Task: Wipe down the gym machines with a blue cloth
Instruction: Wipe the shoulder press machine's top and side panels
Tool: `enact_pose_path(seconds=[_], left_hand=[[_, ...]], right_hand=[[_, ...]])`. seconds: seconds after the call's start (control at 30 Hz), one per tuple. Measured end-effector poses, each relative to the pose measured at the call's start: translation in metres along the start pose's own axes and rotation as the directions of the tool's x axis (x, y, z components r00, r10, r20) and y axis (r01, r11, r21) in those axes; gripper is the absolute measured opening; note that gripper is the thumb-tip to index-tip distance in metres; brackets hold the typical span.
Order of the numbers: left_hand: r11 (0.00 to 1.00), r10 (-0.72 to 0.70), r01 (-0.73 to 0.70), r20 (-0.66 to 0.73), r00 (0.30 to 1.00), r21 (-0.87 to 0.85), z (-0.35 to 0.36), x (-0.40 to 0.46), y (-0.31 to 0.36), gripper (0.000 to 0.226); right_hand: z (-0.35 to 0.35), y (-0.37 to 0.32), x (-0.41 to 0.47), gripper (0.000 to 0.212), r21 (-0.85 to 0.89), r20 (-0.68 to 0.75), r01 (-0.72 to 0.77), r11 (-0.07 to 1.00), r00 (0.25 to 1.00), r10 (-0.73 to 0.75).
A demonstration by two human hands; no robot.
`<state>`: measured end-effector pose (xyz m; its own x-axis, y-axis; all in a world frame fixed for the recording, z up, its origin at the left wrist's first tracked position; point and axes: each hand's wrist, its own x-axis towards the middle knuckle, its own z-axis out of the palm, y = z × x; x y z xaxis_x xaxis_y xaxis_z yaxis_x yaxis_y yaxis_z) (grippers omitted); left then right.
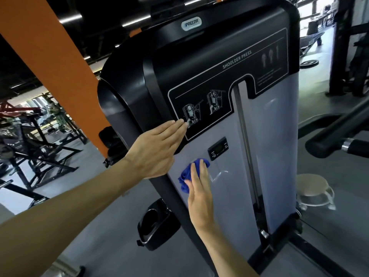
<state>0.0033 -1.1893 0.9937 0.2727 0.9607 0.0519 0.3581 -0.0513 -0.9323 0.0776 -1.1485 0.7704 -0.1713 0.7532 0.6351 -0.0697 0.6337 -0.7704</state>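
A tall shoulder press machine [275, 136] with a grey weight-stack cover and a black instruction panel fills the middle of the view. My right hand [199, 190] presses a bunched blue cloth [184, 177] flat against the grey cover, just below a small black display [218, 147]. The fingers are straight over the cloth. My left hand [157, 148] rests flat with straight fingers on the machine's black left edge, fingertips touching the instruction panel. It holds nothing.
A black cup holder [157, 224] juts out low on the machine's left side. An orange pillar [60, 56] and dark racks [36, 140] stand to the left. A padded black handle [335, 142] and a round stool [313, 188] are on the right.
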Motion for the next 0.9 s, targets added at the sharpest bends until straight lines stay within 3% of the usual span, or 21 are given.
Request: enact_pose_path(seconds=[0.23, 0.37, 0.47, 0.57, 0.67, 0.73, 0.9], left_hand=[[0.999, -0.019, 0.019, 0.006, 1.000, 0.050, -0.010, 0.033, -0.003, 0.065], [0.995, -0.006, -0.003, 0.091, 0.996, 0.097, -0.010, 0.039, -0.003, 0.065], [0.995, -0.005, -0.010, 0.146, 0.989, 0.098, -0.010, 0.043, 0.000, 0.065], [0.994, -0.011, -0.005, 0.148, 0.989, 0.105, -0.012, 0.052, 0.001, 0.067], [0.992, -0.016, -0.002, 0.139, 0.990, 0.125, -0.016, 0.063, -0.001, 0.068], [0.992, -0.012, -0.004, 0.129, 0.992, 0.126, -0.015, 0.068, -0.001, 0.067], [0.990, 0.013, -0.035, 0.159, 0.987, 0.135, -0.011, 0.060, 0.003, 0.066]], right_hand=[[-0.011, -0.031, 0.071, 0.054, 0.078, 0.011, 0.107, 0.991, 0.994, -0.108], [-0.009, 0.006, 0.037, 0.055, -0.014, 0.003, 0.039, 0.999, 0.999, -0.039], [-0.010, 0.012, 0.029, 0.073, -0.027, 0.055, 0.003, 1.000, 0.998, -0.001], [-0.017, 0.003, 0.073, 0.063, -0.011, 0.050, 0.020, 1.000, 0.999, -0.020], [-0.029, 0.000, 0.116, 0.055, -0.082, -0.019, 0.132, 0.988, 0.991, -0.134], [-0.039, -0.003, 0.127, 0.048, -0.067, -0.065, 0.073, 0.995, 0.995, -0.077], [-0.051, 0.021, 0.147, 0.051, -0.118, -0.228, -0.295, 0.948, 0.937, 0.263]])
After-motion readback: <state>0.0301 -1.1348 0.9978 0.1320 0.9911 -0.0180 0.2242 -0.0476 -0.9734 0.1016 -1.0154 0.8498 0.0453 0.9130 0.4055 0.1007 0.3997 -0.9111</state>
